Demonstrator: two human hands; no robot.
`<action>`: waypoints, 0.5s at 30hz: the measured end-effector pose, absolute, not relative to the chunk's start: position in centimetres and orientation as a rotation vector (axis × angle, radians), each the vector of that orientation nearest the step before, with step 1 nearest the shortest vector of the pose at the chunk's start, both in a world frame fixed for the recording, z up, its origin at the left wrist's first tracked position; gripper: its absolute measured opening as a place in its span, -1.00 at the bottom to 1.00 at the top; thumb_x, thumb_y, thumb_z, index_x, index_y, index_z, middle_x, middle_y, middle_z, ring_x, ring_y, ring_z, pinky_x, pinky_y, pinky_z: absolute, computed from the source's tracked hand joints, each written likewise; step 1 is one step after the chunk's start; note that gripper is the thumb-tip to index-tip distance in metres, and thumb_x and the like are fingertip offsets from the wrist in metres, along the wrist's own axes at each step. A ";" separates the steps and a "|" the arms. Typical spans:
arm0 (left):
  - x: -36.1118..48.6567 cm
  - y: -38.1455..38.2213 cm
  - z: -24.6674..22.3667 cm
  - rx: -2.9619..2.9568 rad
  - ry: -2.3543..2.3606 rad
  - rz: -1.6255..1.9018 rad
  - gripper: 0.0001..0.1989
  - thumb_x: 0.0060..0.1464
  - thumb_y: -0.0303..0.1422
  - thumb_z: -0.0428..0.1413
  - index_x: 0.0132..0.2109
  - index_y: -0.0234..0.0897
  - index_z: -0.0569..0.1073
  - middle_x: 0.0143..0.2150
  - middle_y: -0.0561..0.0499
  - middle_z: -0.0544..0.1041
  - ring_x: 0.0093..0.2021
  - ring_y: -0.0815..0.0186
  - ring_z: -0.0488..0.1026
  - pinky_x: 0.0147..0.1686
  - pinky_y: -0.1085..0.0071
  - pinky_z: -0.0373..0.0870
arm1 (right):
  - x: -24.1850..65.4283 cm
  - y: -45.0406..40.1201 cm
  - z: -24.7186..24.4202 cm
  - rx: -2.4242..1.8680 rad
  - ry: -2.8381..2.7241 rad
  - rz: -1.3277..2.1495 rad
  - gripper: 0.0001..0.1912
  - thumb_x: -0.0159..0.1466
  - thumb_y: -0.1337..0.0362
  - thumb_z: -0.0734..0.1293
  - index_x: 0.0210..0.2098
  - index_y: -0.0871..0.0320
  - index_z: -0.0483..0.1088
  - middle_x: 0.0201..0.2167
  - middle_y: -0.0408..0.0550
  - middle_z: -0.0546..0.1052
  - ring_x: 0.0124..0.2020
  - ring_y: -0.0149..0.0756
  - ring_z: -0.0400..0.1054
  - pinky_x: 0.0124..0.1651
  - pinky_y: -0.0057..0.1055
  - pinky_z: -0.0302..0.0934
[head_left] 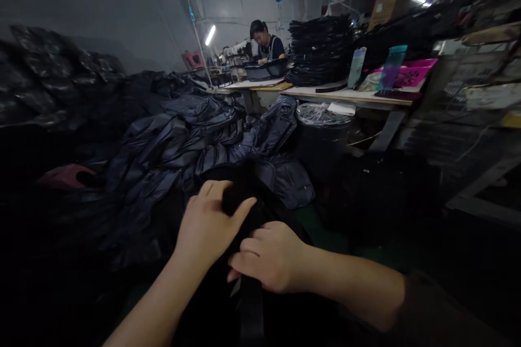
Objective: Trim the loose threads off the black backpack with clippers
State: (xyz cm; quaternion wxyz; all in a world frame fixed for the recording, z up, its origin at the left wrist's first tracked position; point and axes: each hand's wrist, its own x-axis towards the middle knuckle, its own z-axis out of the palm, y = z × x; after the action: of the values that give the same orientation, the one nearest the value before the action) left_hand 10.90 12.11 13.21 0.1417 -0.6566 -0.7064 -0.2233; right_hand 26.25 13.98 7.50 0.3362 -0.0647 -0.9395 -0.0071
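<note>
Both my hands are on a black fabric item [252, 309], whose outline is mostly lost in the dark. My left hand [209, 219] curves over its upper part, the thumb apart and pointing right, the fingertips hidden behind the dark cloth. Just below and to the right, my right hand [271, 257] has its fingers curled closed on the black material. A strip like a strap hangs down beneath my right hand.
Dark bags [183, 135] lie heaped ahead and left, with a pink stool [69, 176] beside them. A worktable [345, 96] holds stacked black pieces [319, 51], bottles and a pink basket [419, 73]. A lined bin [323, 141] stands near it. Another person [266, 46] sits behind.
</note>
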 end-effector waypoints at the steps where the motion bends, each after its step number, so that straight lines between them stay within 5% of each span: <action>1: 11.4 13.0 13.1 -1.923 -2.095 -0.662 -0.59 0.00 -0.07 0.07 -0.10 -0.26 0.37 -0.10 -0.09 0.41 -0.15 0.17 0.40 -0.18 0.26 0.35 | 26.3 13.9 7.6 -0.145 -2.447 -0.032 -0.72 0.34 0.13 0.14 -0.38 0.12 0.35 -0.54 -0.21 0.41 -0.55 -0.37 0.22 -0.54 -0.37 -0.14; 6: 10.9 14.6 12.5 -2.086 -2.009 -1.070 -0.88 0.07 -0.37 0.00 -0.23 -0.20 0.40 -0.21 0.02 0.40 -0.20 0.30 0.38 -0.16 0.37 0.30 | 26.9 13.8 7.5 -0.032 -2.437 -0.105 -0.78 0.32 0.15 0.19 -0.34 0.13 0.35 -0.54 -0.22 0.38 -0.55 -0.38 0.20 -0.53 -0.39 -0.12; 10: 10.4 13.3 11.7 -2.181 -2.207 -1.681 -0.81 0.15 -0.24 -0.06 -0.27 -0.22 0.37 -0.36 0.07 0.43 -0.49 0.43 0.29 -0.46 0.49 0.25 | 27.1 14.1 7.4 -0.033 -2.482 -0.174 -0.75 0.34 0.14 0.15 -0.33 0.12 0.36 -0.55 -0.21 0.36 -0.55 -0.36 0.21 -0.55 -0.40 -0.12; 15: 10.7 10.9 11.0 -2.344 -2.382 -1.732 -0.73 0.15 -0.18 -0.05 -0.42 -0.25 0.29 -0.58 0.15 0.25 -0.53 0.45 0.18 -0.50 0.50 0.14 | 29.1 14.9 8.8 0.017 -2.583 -0.256 -0.78 0.30 0.25 0.21 -0.06 0.04 0.34 -0.34 -0.18 0.48 -0.49 -0.39 0.31 -0.58 -0.43 -0.04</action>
State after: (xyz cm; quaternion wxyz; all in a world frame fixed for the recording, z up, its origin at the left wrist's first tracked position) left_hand 10.73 10.87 11.01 -0.3064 -0.5927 -0.6024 -0.4381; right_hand 29.07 14.90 8.80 0.2694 0.0063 -0.9583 -0.0949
